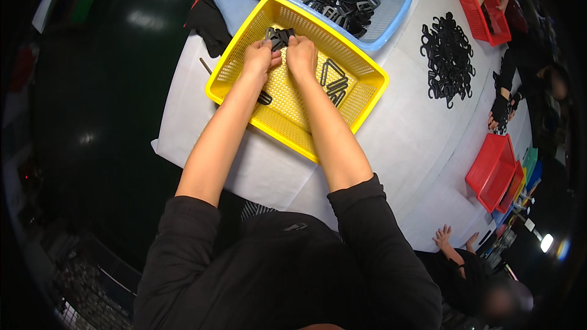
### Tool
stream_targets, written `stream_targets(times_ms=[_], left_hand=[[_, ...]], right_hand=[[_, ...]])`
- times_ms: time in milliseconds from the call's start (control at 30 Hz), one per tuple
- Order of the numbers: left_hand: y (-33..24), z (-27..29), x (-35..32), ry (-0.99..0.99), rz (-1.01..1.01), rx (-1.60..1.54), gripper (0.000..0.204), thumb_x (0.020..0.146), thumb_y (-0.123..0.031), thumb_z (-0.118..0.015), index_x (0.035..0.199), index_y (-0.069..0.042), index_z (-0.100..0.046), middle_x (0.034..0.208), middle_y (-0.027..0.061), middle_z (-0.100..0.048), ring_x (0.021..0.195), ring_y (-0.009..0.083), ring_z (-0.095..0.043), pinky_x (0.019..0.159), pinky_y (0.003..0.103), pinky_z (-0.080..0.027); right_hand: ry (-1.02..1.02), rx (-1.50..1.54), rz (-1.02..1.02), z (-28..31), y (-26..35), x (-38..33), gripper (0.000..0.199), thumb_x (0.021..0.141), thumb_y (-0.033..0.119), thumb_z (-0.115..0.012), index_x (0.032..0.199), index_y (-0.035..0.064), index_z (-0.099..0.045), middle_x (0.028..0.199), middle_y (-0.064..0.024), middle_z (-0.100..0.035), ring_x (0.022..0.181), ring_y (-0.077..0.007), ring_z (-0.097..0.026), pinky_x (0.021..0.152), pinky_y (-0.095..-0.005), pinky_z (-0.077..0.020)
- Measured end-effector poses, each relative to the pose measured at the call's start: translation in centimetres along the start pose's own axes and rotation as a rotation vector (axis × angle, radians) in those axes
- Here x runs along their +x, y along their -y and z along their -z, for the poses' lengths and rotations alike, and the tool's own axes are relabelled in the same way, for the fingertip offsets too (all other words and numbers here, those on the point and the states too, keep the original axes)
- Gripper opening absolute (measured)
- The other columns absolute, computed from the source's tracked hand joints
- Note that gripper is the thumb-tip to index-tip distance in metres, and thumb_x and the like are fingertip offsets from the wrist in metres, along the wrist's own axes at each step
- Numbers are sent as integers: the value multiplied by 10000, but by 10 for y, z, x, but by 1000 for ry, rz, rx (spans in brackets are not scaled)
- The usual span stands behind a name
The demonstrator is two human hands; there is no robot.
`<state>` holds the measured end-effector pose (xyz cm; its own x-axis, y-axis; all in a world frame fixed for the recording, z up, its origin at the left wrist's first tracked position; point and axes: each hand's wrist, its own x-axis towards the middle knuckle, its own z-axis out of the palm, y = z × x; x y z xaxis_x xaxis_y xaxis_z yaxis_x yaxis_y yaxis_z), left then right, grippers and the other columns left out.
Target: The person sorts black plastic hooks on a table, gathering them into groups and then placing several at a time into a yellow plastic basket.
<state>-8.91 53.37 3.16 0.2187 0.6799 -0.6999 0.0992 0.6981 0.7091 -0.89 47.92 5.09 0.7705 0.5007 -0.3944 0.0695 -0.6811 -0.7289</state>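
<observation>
A yellow mesh basket (pixel 358 113) stands on the table in front of me, and both my hands reach into its far left part. Between them is a small cluster of black plastic buckles (pixel 279 38). My left hand (pixel 260 61) is closed on the near left side of these buckles, fingertips pinched. From the right, my right hand (pixel 302 56) grips the same cluster with curled fingers, which partly hide it. In the basket's right part lie several black oblong loops (pixel 335 85). Another black piece (pixel 264 98) shows beside my left forearm.
Beyond the yellow basket, a light-blue basket (pixel 400 9) holds many black buckles. Folded cloth (pixel 229 6) lies at its left. To the right are a heap of black hooks (pixel 449 58) and red baskets (pixel 492 168). Other people's hands (pixel 443 237) work along the table's right side.
</observation>
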Motion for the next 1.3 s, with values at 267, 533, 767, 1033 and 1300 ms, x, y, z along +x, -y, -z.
stream_targets(times_ms=[267, 533, 767, 1033, 1300], left_hand=[[16, 5, 0, 74, -271, 340, 327, 903, -29, -455, 1218, 41, -506, 927, 83, -603, 709, 97, -561, 618, 208, -472], [12, 4, -30, -72, -784, 966, 414, 819, -85, -537, 1204, 69, -523, 1335, 247, -444, 1215, 397, -436, 1014, 411, -357], [38, -25, -61, 385, -885, 1151, 280, 801, -67, -583, 1056, 47, -585, 1073, 225, -572, 956, 385, -587, 855, 440, -483], [54, -69, -59, 117, -748, 1328, 339, 775, -193, -662, 1002, 30, -543, 1029, 230, -569, 923, 372, -610, 781, 445, -512], [51, -60, -53, 133, -816, 1451, 193, 794, -108, -567, 934, 25, -563, 926, 235, -622, 870, 376, -625, 751, 455, -509]], right_hand=[[-4, 3, 143, -12, -14, -5, 355, 862, 161, -550, 1170, -13, -580, 1098, -250, -558, 1055, -384, -550, 911, -406, -435], [192, 126, 317, 52, -33, -8, 343, 830, 112, -569, 1162, 38, -611, 1135, -203, -603, 1063, -337, -576, 937, -363, -435], [-339, 209, 346, 174, -71, -81, 192, 851, 18, -527, 986, 22, -663, 948, -99, -641, 845, -209, -630, 768, -325, -499], [-312, -241, 638, 133, -62, -81, 146, 769, 12, -569, 881, 41, -658, 892, -101, -626, 890, -286, -596, 776, -379, -498], [-66, -931, 548, 85, -62, -18, 145, 785, 94, -540, 811, 21, -662, 835, -184, -649, 731, -261, -679, 564, -374, -553]])
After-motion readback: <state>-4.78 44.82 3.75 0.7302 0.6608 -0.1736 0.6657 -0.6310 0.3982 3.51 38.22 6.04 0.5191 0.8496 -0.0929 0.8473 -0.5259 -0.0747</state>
